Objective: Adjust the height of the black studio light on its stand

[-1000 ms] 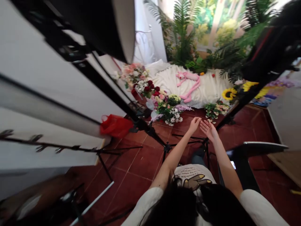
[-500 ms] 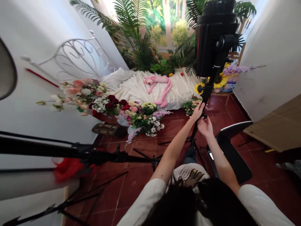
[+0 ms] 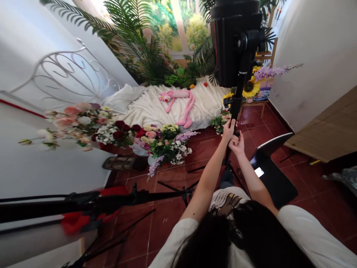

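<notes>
Both hands [image 3: 233, 137] are closing in on the upright light stand pole [image 3: 235, 108] ahead of the person, left hand [image 3: 229, 131] fingers curling round it, right hand [image 3: 237, 145] fingers half-curled beside it, hold unclear.

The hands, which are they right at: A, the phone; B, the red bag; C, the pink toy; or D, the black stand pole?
D. The left hand and right hand are raised together at the black stand pole, far from the other things.
</notes>
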Motion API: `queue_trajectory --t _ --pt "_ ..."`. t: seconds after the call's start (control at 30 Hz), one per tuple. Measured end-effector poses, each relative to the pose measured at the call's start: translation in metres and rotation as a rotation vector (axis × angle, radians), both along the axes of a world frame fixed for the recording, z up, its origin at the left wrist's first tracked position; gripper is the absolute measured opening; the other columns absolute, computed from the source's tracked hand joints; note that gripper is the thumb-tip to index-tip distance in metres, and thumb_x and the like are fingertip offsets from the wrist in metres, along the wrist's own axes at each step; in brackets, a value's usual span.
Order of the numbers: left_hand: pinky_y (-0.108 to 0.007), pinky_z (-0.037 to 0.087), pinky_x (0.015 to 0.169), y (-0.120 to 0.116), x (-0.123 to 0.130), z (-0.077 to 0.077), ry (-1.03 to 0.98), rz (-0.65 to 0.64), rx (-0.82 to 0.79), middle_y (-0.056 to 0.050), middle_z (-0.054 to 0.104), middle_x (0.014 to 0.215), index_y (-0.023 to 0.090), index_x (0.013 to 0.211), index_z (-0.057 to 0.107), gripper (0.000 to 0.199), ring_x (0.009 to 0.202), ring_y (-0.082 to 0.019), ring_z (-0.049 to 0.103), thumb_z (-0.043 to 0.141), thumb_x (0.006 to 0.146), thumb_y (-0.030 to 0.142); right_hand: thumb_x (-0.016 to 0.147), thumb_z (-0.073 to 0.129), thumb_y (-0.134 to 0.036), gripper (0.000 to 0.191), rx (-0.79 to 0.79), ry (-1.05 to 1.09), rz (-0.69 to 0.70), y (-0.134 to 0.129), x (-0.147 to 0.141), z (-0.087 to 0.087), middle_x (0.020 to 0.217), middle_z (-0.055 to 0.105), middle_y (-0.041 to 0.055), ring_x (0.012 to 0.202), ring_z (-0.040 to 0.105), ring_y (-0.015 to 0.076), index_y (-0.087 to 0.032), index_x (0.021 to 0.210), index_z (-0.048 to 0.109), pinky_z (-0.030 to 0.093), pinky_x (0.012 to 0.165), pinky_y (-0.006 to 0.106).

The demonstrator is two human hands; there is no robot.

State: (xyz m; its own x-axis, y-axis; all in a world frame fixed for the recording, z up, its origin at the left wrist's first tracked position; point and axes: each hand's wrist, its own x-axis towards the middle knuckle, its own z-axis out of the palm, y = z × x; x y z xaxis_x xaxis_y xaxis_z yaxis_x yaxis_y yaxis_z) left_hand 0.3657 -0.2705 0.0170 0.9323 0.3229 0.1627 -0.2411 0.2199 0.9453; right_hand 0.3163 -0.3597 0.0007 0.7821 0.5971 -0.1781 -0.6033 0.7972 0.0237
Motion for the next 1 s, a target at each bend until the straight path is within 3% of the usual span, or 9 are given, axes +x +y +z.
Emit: queue_trajectory --t 0.13,0.23,0.37,0.47,0.53,0.6,0.7,0.77,1.0 --pt "-0.027 0.053 0.079 -0.002 0.0 0.003 -0.013 0.046 0.021 -0.002 0.067 0.071 0.021 0.071 0.065 0.057 0.072 -0.014 0.063 0.067 0.091 0.074 0.106 0.056 -0.027 0.055 -0.262 -0.034 -0.06 0.004 0.005 0.007 0.046 0.019 -0.012 0.038 0.023 0.0063 -0.027 0.067 0.017 0.027 0.036 0.016" --pt "-0.027 0.052 0.076 -0.004 0.0 0.004 -0.012 0.06 0.017 -0.002 0.066 0.069 0.021 0.069 0.064 0.059 0.069 -0.013 0.06 0.066 0.091 0.075 0.095 0.066 -0.021 0.054 -0.723 -0.242 -0.104 0.001 0.003 0.011 0.047 0.016 -0.0131 0.039 0.017 0.0079 -0.027 0.068 0.02 0.024 0.036 0.018" --pt "-0.027 0.052 0.077 -0.004 -0.001 0.004 0.002 0.033 0.03 -0.002 0.067 0.071 0.021 0.069 0.063 0.058 0.071 -0.014 0.061 0.067 0.091 0.075 0.083 0.07 -0.013 0.042 -1.266 -0.537 -0.283 -0.023 0.003 0.021 0.055 0.034 -0.0087 0.05 0.033 0.0109 -0.026 0.067 0.034 0.035 0.046 0.02" --pt "-0.028 0.052 0.078 -0.004 -0.002 0.003 -0.003 0.035 0.022 -0.002 0.066 0.071 0.022 0.068 0.063 0.059 0.072 -0.015 0.061 0.067 0.09 0.076 0.083 0.069 -0.013 0.033 -1.573 -0.752 -0.527 -0.045 0.017 0.041 0.065 0.042 -0.0046 0.065 0.047 0.0143 -0.026 0.067 0.043 0.047 0.063 0.023" --pt "-0.029 0.053 0.078 -0.004 -0.001 0.003 -0.011 0.039 0.012 -0.002 0.065 0.069 0.022 0.068 0.063 0.058 0.07 -0.015 0.06 0.067 0.09 0.076 0.084 0.075 -0.02 0.027 -1.597 -0.877 -0.72 -0.048 0.034 0.061 0.072 0.049 -0.0036 0.074 0.056 0.0159 -0.027 0.077 0.05 0.054 0.075 0.026" --pt "-0.029 0.053 0.077 -0.005 0.0 0.002 -0.01 0.046 0.004 -0.001 0.063 0.068 0.023 0.067 0.064 0.058 0.068 -0.015 0.059 0.067 0.089 0.076 0.08 0.085 -0.028 0.033 -1.49 -1.021 -0.82 -0.04 0.054 0.083 0.087 0.06 -0.001 0.087 0.064 0.0178 -0.026 0.097 0.057 0.058 0.084 0.029" --pt "-0.029 0.052 0.073 -0.006 0.001 0.0 0.001 0.047 -0.003 -0.001 0.061 0.065 0.023 0.067 0.063 0.058 0.065 -0.015 0.058 0.069 0.088 0.077 0.073 0.093 -0.033 0.062 -1.396 -1.229 -0.791 -0.013 0.081 0.112 0.112 0.067 0.0051 0.106 0.069 0.0216 -0.025 0.122 0.056 0.061 0.095 0.037" --pt "-0.029 0.052 0.073 -0.006 0.002 -0.001 0.0 0.044 -0.005 -0.001 0.061 0.065 0.023 0.066 0.063 0.058 0.065 -0.015 0.058 0.069 0.088 0.076 0.078 0.088 -0.036 0.064 -1.38 -1.312 -0.742 0.008 0.094 0.126 0.117 0.069 0.0069 0.111 0.07 0.023 -0.024 0.13 0.054 0.06 0.099 0.042" --pt "-0.033 0.057 0.084 0.012 0.006 -0.003 0.045 -0.014 -0.022 -0.003 0.071 0.07 0.019 0.073 0.071 0.05 0.083 -0.022 0.071 0.078 0.086 0.067 0.092 0.071 -0.04 0.037 -1.505 -1.274 -0.796 0.049 0.101 0.136 0.112 0.071 0.0098 0.113 0.072 0.0283 -0.023 0.121 0.057 0.062 0.095 0.044"
